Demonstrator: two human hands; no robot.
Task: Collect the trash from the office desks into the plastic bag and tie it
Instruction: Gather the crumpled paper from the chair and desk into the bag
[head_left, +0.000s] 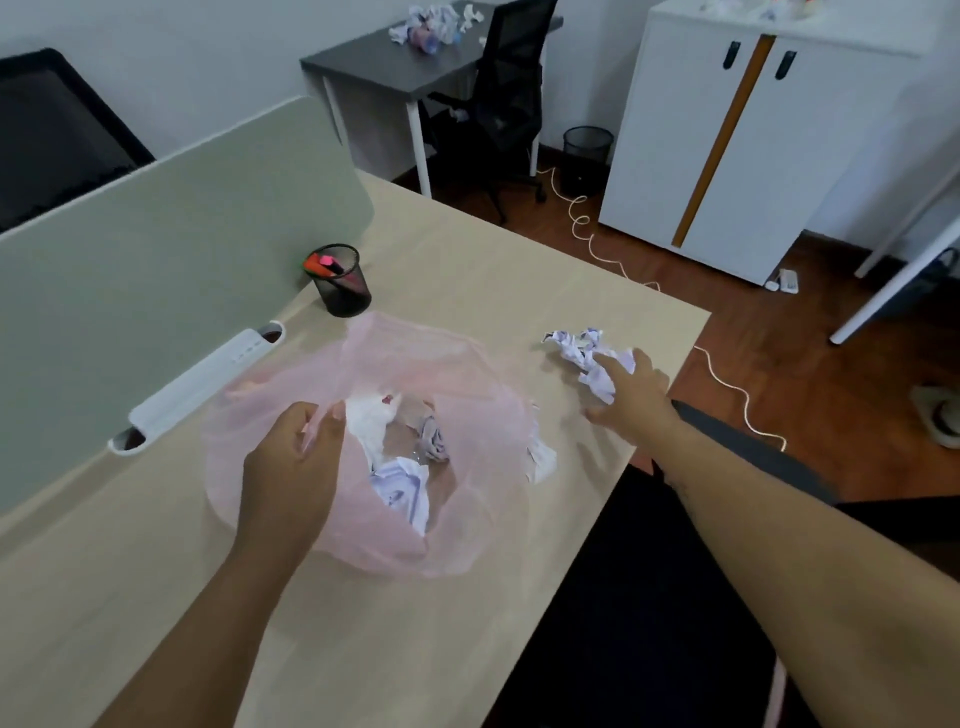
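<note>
On the pale desk (156, 597), the left hand (296, 457) pinches the near rim of the pink plastic bag (457, 364). The bag sits slumped with its wide mouth facing up, and paper wads (400, 483) lie inside. Just to its right, the right hand (634, 395) curls its fingers around a crumpled paper (587, 353), whose long axis runs from the hand away to the left. Farther back, a pen cup (340, 283) stands beside the divider (156, 249). More trash (426, 23) lies on the far dark desk (374, 67).
</note>
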